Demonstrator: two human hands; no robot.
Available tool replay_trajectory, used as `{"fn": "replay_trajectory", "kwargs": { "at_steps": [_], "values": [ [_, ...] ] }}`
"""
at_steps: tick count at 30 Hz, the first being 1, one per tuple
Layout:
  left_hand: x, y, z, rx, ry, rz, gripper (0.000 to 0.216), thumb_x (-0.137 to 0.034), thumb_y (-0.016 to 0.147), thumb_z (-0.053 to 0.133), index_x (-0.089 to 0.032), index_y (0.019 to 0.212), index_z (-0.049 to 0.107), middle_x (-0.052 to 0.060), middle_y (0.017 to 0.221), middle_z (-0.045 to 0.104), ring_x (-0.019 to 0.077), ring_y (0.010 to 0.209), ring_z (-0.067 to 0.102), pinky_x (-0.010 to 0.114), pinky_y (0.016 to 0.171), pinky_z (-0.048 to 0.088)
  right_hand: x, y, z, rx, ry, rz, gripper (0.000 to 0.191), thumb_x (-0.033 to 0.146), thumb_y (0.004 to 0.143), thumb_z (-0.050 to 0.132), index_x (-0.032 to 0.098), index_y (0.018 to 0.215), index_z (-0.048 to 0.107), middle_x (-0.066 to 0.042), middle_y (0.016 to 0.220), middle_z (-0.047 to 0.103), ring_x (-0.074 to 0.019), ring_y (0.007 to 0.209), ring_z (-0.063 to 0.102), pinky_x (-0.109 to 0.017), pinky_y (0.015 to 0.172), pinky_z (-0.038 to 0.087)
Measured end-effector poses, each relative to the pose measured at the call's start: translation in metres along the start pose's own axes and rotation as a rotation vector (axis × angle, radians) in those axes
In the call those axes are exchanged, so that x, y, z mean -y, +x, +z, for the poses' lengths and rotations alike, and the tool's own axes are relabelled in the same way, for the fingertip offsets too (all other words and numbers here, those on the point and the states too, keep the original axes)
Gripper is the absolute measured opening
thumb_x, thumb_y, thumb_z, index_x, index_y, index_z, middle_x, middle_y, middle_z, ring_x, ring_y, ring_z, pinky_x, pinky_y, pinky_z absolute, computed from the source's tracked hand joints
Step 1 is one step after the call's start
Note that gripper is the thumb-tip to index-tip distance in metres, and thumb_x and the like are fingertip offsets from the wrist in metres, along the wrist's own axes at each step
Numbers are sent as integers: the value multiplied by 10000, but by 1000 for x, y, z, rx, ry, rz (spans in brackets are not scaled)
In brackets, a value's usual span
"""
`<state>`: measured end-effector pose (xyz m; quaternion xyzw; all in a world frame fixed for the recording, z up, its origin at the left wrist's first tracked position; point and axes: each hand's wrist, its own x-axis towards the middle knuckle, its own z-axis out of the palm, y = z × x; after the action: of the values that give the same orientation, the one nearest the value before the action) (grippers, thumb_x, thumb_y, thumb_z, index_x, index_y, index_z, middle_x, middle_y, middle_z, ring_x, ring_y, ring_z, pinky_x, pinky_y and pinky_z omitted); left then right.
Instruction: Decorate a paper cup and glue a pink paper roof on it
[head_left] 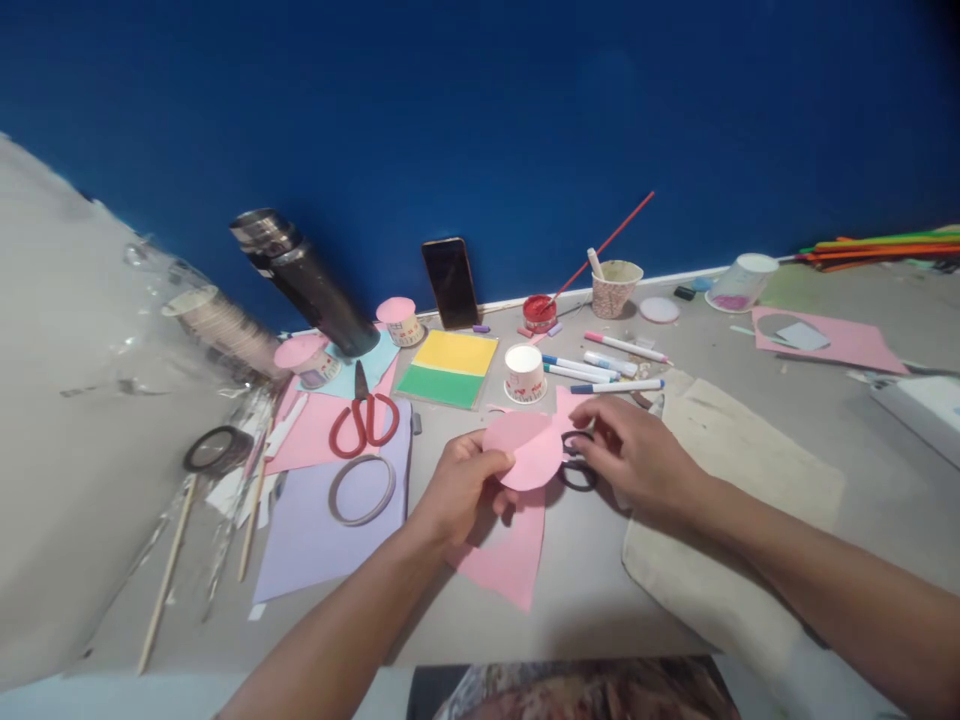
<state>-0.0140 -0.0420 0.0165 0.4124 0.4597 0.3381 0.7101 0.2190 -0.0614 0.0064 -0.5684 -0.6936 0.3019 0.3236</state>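
A round piece of pink paper (531,462) is pinched between the thumb and fingers of my left hand (466,482). Just to its right, my right hand (628,448) has its thumb and fingers on the upper loop of black-handled scissors (579,476); the blades are hidden behind the paper. Beneath the round piece lies a pink paper offcut (510,575) with a curved cut edge. Behind my hands stands a small white paper cup (524,375), upside down or upright, I cannot tell.
Red-handled scissors (363,425) and a tape roll (361,491) lie on purple paper (300,560) at left. A black flask (315,290) and a phone (450,283) stand by the blue wall. Markers (611,387) and a red paint pot (540,315) sit behind; a beige cloth (735,480) lies right.
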Motion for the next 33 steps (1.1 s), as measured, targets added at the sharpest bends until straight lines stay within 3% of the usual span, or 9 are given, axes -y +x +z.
{"fn": "replay_trajectory", "kwargs": {
  "at_steps": [3,7,10,14,21,30,33],
  "values": [
    [-6,6,-6,-137,-22,81,203,-301,695,746,-175,700,587,-44,450,539,52,348,376,181,381,268,-1,2,1,131,-312,11,116,308,949,655,194,938,675,-87,958,703,-230,833,641,-325,710,405],
    [-18,8,-10,-217,-69,133,301,-371,727,772,-202,714,522,-94,400,433,42,373,319,172,422,263,-3,5,5,248,-405,26,162,317,991,607,191,1026,703,-103,1029,716,-269,935,676,-344,777,421],
    [-25,6,-11,-260,-114,129,310,-383,731,786,-210,786,535,-90,433,493,56,388,354,200,460,366,-1,6,3,305,-385,23,185,316,934,662,195,1064,712,-98,1068,706,-272,961,675,-345,798,428],
    [-29,4,-13,-328,-171,218,320,-369,711,808,-204,783,543,-32,499,612,90,439,493,204,485,403,4,6,-1,361,-378,51,324,293,823,748,193,1130,711,-97,1116,699,-281,990,665,-351,823,434],
    [-33,5,-20,-360,-250,257,340,-387,715,830,-190,752,556,-26,521,619,82,440,513,183,445,368,2,8,0,347,-410,62,217,238,967,542,206,1080,725,-93,1079,713,-230,905,684,-326,764,415],
    [-60,-1,-38,-468,-389,273,350,-306,601,890,-165,704,586,-45,597,617,92,513,593,193,456,444,0,15,-15,372,-46,50,179,287,946,559,212,945,721,-50,928,707,-210,841,643,-332,757,449],
    [-61,-3,-39,-477,-356,227,345,-321,611,881,-167,718,591,-42,586,618,95,496,586,195,441,441,-2,16,-15,412,245,235,256,407,958,579,189,987,710,-36,829,698,-163,641,588,-293,603,414]
  ]
}}
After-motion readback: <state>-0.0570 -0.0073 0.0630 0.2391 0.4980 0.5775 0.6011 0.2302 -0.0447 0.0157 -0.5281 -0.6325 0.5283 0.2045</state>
